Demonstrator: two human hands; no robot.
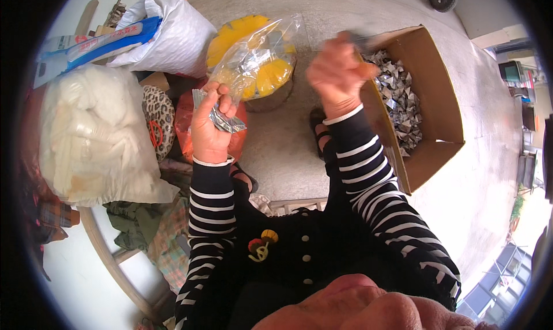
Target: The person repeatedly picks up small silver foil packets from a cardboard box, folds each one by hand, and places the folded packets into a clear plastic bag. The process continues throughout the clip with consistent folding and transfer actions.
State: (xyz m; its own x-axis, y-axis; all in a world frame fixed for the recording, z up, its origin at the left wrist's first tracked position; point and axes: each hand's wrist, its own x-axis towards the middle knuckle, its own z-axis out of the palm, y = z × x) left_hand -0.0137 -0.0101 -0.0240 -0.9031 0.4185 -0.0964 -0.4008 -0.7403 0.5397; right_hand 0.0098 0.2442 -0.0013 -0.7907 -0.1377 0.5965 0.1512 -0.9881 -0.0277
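Observation:
My left hand [216,109] is closed around a crumpled silvery foil piece [229,122] and the edge of a clear plastic bag [259,55]. The bag spreads over a round yellow and grey stool top or cushion [233,34]. My right hand [339,73] is raised and motion-blurred beside the near wall of a cardboard box [438,88]. A dark blurred thing shows at its fingertips; what it is, and whether the hand grips it, cannot be told. Many folded silvery pointed pieces [399,105] lie in the box.
At the left stand a white woven sack [173,32] with a blue and white printed bag on it, and a big clear bag of white stuffing [95,135]. A leopard-print item [159,118] and a red bag [185,127] are near my left wrist. Clothes [134,222] lie lower left.

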